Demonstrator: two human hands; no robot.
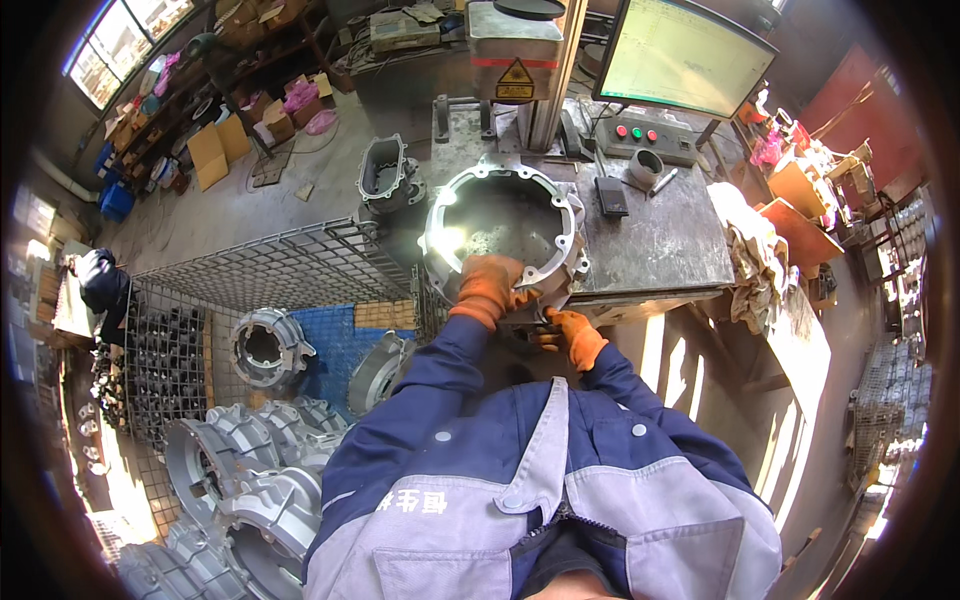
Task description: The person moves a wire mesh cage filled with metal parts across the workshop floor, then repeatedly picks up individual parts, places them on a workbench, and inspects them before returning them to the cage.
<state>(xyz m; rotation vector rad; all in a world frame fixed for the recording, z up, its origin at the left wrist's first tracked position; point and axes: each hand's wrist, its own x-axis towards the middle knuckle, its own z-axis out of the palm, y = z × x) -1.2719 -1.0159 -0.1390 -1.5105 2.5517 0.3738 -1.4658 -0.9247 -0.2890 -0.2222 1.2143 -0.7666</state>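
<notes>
A large round cast-metal housing (pixel 569 218) stands on the workbench with its wide, bolt-holed ring facing up. Light glares off its left inner wall. My left hand (pixel 487 288), in an orange glove, is closed over the near rim of this housing. Just right of it, below the near side of the casting, is my right hand (pixel 577 337), also gloved in orange. Its fingers point left and look apart, with dark smudges on the tips; whether they touch the casting I cannot tell.
A smaller housing (pixel 384 170) sits left of the bench. A wire cage (pixel 270 262) holds several grey castings (pixel 262 430). On the bench are a black handheld device (pixel 611 197), a metal cup (pixel 646 166) and a button box (pixel 645 140). A monitor (pixel 685 60) and marking-machine head (pixel 515 50) stand behind.
</notes>
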